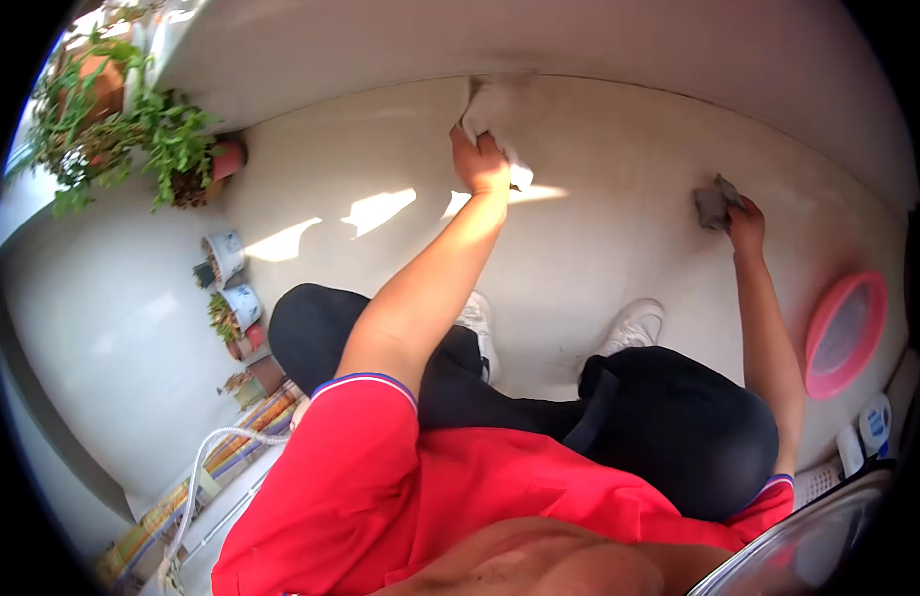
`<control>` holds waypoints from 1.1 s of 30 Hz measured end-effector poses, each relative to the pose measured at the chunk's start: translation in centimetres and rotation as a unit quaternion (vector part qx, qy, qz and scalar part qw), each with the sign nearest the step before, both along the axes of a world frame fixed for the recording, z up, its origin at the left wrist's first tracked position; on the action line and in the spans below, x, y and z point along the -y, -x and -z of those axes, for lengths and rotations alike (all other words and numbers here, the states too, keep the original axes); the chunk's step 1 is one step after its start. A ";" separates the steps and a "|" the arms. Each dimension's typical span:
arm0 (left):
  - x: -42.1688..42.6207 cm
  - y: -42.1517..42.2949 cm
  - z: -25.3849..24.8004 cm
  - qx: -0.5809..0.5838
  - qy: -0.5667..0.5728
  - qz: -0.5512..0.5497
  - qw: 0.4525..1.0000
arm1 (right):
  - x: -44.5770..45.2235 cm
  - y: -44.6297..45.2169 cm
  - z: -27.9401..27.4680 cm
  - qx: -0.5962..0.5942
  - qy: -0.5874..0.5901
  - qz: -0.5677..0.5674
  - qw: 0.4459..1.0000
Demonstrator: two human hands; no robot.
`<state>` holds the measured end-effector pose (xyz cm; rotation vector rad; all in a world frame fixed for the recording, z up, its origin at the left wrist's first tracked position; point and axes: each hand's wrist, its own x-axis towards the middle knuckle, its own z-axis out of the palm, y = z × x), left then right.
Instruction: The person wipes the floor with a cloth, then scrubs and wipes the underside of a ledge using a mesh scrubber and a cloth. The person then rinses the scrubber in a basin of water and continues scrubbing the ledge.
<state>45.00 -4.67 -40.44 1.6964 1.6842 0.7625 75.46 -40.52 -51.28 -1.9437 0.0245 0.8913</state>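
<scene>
My left hand (481,164) is closed around a whitish cloth (492,107). Part of the cloth lies against the floor where it meets the wall, and a loose end hangs out beside my wrist. Over to the right, my right hand (747,226) grips a crumpled grey cloth (713,207) on or just above the pale floor (599,199); I cannot tell whether it touches. Both arms reach forward past my bent knees.
A pink basin (819,358) stands at the right, with a white bottle (876,422) behind it. Potted plants (224,256) line the left side, and a leafy plant (177,139) fills the upper left. The wall (460,40) runs ahead. My white shoes (636,323) are on the floor.
</scene>
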 end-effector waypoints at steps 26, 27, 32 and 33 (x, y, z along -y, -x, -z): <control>-7.2 -13.1 -18.7 0.047 -0.593 0.098 0.798 | -1.5 1.0 1.7 0.012 0.022 -0.019 1.000; -5.5 -13.8 -18.0 0.030 -0.629 0.200 0.751 | -0.8 0.1 3.6 0.040 0.039 -0.058 0.997; -2.0 -15.7 -19.1 0.122 -0.525 0.312 0.782 | -0.2 -0.7 3.4 0.052 0.097 -0.135 0.985; -1.8 -15.0 -19.2 0.123 -0.516 0.333 0.780 | -1.4 0.2 0.8 0.011 0.089 -0.100 0.991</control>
